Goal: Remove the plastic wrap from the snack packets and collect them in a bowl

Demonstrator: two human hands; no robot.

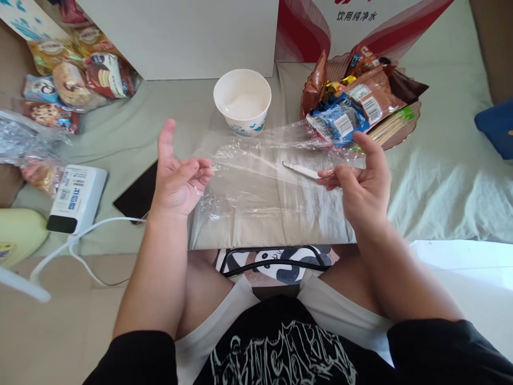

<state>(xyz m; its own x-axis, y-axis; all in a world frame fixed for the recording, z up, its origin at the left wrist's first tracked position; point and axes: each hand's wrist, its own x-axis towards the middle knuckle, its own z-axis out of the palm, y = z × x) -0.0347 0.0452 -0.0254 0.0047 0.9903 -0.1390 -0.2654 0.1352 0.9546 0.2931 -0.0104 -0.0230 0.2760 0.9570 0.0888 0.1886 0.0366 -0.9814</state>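
Clear plastic film (248, 179) spreads in a crumpled sheet between my two hands, over the pale green cloth. My left hand (176, 184) pinches its left edge, thumb against the curled fingers, index finger pointing up. On the other side my right hand (360, 184) closes thumb and fingers on a slim white-handled knife (301, 170), its thin blade pointing left. The film's right end reaches those same fingers; how firmly they grip it cannot be made out. Just beyond the film stands a white paper bowl (242, 99), upright, with a blue print.
At the right, a ribbed brown tray (412, 128) holds snack packets and wooden skewers. Packaged snacks (76, 80) lie at the left, near a white power bank (78, 198) with a cable and a dark phone (138, 192). Large boxes (180, 37) stand behind.
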